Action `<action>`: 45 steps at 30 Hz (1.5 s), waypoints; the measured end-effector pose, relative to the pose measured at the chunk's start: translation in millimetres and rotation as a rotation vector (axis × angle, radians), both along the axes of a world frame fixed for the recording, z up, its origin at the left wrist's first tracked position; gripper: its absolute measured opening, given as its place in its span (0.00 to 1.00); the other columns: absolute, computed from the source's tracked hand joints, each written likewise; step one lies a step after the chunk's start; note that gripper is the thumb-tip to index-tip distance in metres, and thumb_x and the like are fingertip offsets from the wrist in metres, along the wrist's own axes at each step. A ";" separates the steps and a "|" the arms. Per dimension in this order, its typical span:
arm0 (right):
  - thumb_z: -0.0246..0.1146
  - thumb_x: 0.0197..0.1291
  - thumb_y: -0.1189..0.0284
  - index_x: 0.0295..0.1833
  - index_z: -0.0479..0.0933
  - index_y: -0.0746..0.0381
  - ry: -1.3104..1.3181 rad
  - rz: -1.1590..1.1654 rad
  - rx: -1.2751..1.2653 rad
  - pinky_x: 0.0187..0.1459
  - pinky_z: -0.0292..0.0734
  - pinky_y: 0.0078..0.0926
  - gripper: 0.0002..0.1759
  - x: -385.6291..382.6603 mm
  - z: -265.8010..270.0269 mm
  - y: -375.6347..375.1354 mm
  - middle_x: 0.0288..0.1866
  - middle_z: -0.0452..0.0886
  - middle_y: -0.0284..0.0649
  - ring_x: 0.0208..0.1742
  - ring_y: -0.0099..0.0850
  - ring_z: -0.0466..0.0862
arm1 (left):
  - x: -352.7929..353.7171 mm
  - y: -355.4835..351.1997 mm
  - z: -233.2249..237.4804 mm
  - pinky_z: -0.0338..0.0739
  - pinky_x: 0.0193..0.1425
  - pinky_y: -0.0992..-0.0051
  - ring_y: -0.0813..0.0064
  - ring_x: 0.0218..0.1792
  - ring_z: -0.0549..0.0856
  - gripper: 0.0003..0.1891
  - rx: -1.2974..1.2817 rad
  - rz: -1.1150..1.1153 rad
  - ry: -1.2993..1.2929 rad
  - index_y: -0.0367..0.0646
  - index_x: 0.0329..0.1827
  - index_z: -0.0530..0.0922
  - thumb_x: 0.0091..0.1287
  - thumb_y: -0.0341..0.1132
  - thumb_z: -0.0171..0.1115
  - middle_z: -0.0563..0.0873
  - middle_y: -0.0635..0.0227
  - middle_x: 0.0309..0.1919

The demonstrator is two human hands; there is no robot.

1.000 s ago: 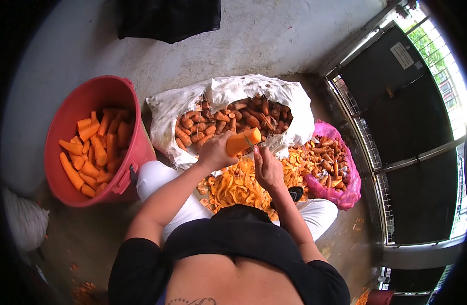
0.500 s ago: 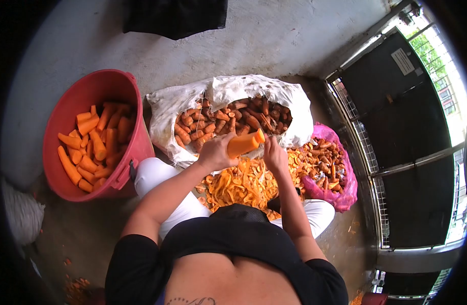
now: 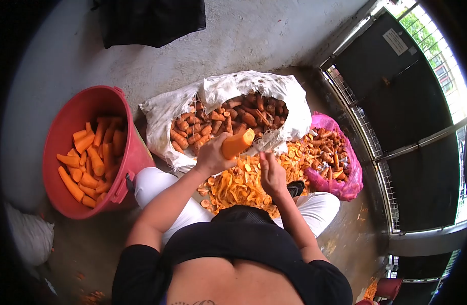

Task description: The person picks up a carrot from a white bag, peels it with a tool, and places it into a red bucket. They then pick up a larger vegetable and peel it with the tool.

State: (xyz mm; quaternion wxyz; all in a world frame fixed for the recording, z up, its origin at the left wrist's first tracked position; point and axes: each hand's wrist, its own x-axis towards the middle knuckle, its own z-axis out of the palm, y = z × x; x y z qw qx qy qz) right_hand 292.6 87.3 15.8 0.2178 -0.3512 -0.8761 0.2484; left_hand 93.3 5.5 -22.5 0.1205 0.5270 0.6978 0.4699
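My left hand [image 3: 213, 155] is wrapped round a thick, bright orange peeled carrot [image 3: 237, 144], its end pointing up and to the right. Just right of the carrot is my right hand [image 3: 272, 174], fingers bent together; what it holds, if anything, is too small to make out. Beneath both hands lies a heap of orange peelings and cut ends [image 3: 241, 185]. Beyond them, a torn white sack [image 3: 165, 114] holds unpeeled carrots [image 3: 193, 127].
On the left stands a red bucket [image 3: 51, 157] with peeled carrots [image 3: 93, 162]. A pink bag [image 3: 353, 175] of carrot pieces lies to the right. My white-clad knees flank the heap. Dark gate panels [image 3: 411, 101] are at the right, and a black bag [image 3: 152, 20] is at the top.
My right hand has moved down, away from the carrot's end. The carrot has shifted slightly left in my left hand. The camera view has tilted a little.
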 end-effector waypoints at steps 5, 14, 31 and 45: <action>0.51 0.74 0.59 0.48 0.72 0.61 -0.033 0.131 0.202 0.31 0.75 0.46 0.15 -17.6 8.2 -0.9 0.34 0.80 0.50 0.33 0.52 0.82 | 0.8 5.3 -1.6 0.82 0.42 0.57 0.52 0.39 0.87 0.28 -0.032 0.000 0.016 0.50 0.49 0.72 0.44 0.43 0.72 0.86 0.59 0.40; 0.46 0.75 0.54 0.46 0.71 0.61 -0.164 -0.025 0.137 0.32 0.76 0.46 0.20 -27.8 2.7 28.5 0.34 0.80 0.53 0.34 0.52 0.83 | -0.2 3.3 -2.3 0.82 0.43 0.57 0.53 0.39 0.87 0.30 -0.124 -0.051 -0.019 0.50 0.51 0.72 0.43 0.46 0.71 0.86 0.57 0.39; 0.51 0.74 0.59 0.46 0.69 0.61 0.017 0.100 0.072 0.31 0.74 0.49 0.15 -0.8 5.3 -8.4 0.31 0.80 0.53 0.31 0.56 0.81 | 5.3 7.5 -2.3 0.82 0.42 0.57 0.51 0.40 0.86 0.30 0.037 -0.042 0.039 0.51 0.52 0.73 0.44 0.43 0.72 0.86 0.61 0.39; 0.49 0.75 0.55 0.42 0.68 0.60 -0.056 0.113 0.187 0.30 0.75 0.47 0.19 -27.6 -28.5 39.6 0.31 0.80 0.50 0.32 0.54 0.81 | 4.2 19.0 -8.7 0.80 0.43 0.55 0.49 0.40 0.87 0.30 -0.224 -0.019 -0.075 0.50 0.52 0.73 0.44 0.44 0.72 0.87 0.55 0.36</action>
